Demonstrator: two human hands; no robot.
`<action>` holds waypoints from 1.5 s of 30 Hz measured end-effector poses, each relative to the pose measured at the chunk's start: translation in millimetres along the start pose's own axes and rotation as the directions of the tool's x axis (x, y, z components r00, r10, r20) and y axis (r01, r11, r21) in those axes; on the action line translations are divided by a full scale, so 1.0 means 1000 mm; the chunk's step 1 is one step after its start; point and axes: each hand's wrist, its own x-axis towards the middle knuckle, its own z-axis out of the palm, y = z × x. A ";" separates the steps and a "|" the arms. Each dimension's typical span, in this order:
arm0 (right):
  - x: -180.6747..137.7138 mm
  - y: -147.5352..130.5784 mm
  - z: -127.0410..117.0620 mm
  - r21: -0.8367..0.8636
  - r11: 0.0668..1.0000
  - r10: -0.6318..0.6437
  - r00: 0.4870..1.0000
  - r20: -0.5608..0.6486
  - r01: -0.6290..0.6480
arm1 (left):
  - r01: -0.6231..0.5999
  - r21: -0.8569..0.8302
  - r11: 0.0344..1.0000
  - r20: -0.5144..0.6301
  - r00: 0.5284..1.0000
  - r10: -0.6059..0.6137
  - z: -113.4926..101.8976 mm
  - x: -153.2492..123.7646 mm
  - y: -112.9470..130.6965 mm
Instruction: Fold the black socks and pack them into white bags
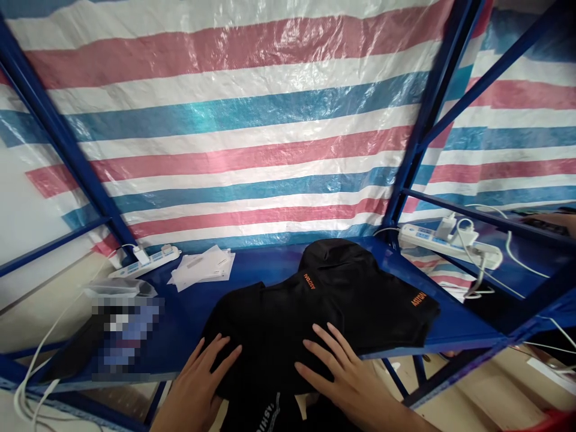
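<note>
A black garment (279,318) with small orange lettering in two places lies across a blue tabletop (261,264); its exact kind I cannot make out. Flat on its lower left part rests my left hand (202,372), fingers spread. My right hand (337,372) lies on the lower right part, its fingers also stretched apart. Both palms face down on the cloth, and neither hand grips it. Below, between my wrists, dark cloth with grey print (270,414) shows.
White papers (204,268) lie behind the garment. At the left stand a power strip (148,261), a clear plastic bag (119,288) and a pixelated item. Another power strip (450,243) with cables is on the right. Blue metal posts (414,138) frame a striped tarp (252,132).
</note>
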 end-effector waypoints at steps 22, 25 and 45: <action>0.106 0.126 -0.024 0.854 0.300 0.401 0.868 0.292 -0.425 | 0.323 -0.518 0.792 0.059 0.937 -0.344 -0.056 0.090 -0.066; 0.141 0.156 -0.001 0.772 0.395 0.483 0.827 0.287 -0.498 | 0.340 -0.530 0.777 0.091 0.934 -0.346 -0.049 0.136 -0.087; 0.220 0.085 0.048 0.053 0.884 0.426 0.849 0.311 -0.464 | 0.494 -0.524 0.694 0.432 0.856 -0.284 -0.019 0.117 -0.076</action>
